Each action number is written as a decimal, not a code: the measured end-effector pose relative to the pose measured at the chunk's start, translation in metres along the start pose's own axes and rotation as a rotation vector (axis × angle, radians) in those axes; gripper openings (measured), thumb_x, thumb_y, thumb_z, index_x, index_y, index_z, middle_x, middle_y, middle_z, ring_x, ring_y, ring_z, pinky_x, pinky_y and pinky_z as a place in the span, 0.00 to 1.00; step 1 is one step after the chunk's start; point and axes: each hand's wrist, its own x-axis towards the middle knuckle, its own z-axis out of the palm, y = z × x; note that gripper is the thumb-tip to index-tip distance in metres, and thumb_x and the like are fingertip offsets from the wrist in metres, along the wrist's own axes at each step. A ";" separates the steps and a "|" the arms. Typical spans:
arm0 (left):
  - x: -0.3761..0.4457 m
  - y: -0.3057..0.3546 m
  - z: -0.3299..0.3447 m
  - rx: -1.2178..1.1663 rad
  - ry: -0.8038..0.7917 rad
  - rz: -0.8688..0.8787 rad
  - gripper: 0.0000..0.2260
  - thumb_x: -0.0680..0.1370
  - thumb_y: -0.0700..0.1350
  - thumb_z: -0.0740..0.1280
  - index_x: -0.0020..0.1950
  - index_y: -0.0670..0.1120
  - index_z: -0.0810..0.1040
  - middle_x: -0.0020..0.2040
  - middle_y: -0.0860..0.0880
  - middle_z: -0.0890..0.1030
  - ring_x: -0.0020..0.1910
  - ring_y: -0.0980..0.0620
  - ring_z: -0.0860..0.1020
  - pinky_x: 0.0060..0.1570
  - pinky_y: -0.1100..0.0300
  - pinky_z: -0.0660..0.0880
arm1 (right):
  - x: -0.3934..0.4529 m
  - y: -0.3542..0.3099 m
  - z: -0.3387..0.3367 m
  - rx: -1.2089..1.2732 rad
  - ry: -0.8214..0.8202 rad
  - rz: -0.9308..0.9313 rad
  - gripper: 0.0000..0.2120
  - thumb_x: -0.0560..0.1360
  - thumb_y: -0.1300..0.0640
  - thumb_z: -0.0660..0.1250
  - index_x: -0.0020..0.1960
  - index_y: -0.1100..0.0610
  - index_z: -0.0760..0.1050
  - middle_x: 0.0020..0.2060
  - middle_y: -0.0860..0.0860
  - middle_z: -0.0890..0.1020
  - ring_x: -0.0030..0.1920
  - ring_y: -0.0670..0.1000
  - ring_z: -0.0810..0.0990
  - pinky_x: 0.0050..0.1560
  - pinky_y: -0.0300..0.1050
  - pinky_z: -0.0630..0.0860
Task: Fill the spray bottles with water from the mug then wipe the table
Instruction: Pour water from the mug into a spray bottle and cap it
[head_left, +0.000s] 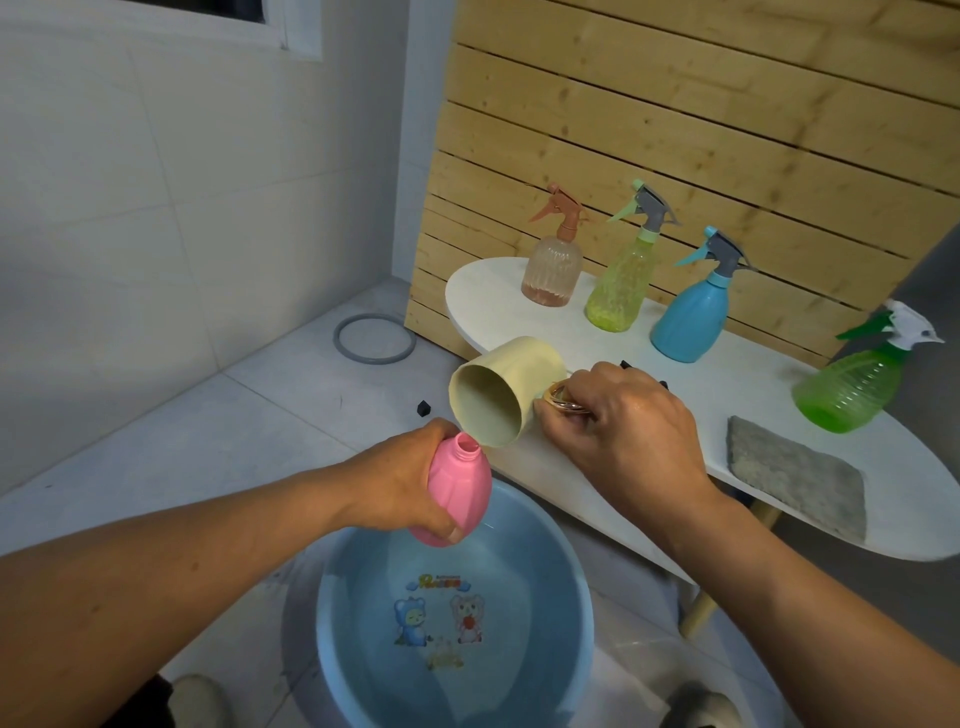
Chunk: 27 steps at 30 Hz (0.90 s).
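Head view: mug tipped to the neck of the pink bottle, over the basin.

Left hand (400, 478) grips the uncapped pink bottle (457, 493), tilted to meet the pour; right hand (623, 431) clamps the mug (498, 395) by its handle, rim touching the neck; basin (363, 566) below both hands, likely to catch spills; four capped bottles and cloth (795, 478) on the bench (675, 364) beyond the right hand.

My left hand (400, 478) is curled tight near the middle of the frame, and my right hand (623, 426), just right of it, is curled too.
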 end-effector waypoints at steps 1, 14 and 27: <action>0.000 0.000 0.000 -0.001 0.002 0.000 0.44 0.61 0.55 0.85 0.70 0.61 0.64 0.60 0.61 0.75 0.58 0.55 0.77 0.52 0.55 0.84 | 0.000 0.000 0.000 -0.004 0.009 -0.007 0.17 0.76 0.44 0.66 0.34 0.52 0.71 0.31 0.47 0.71 0.34 0.52 0.69 0.31 0.43 0.63; 0.000 0.002 0.000 -0.016 0.005 0.015 0.43 0.62 0.53 0.86 0.69 0.60 0.64 0.59 0.61 0.75 0.58 0.55 0.77 0.47 0.62 0.82 | 0.000 0.001 -0.001 -0.075 0.007 -0.095 0.17 0.80 0.41 0.63 0.39 0.51 0.76 0.34 0.47 0.75 0.37 0.50 0.69 0.30 0.45 0.67; -0.002 0.005 -0.001 -0.039 0.005 0.033 0.44 0.61 0.53 0.85 0.70 0.62 0.64 0.60 0.62 0.75 0.59 0.55 0.77 0.52 0.56 0.84 | -0.001 -0.003 -0.004 -0.120 0.090 -0.229 0.16 0.81 0.44 0.65 0.41 0.54 0.78 0.35 0.49 0.76 0.35 0.52 0.69 0.33 0.42 0.59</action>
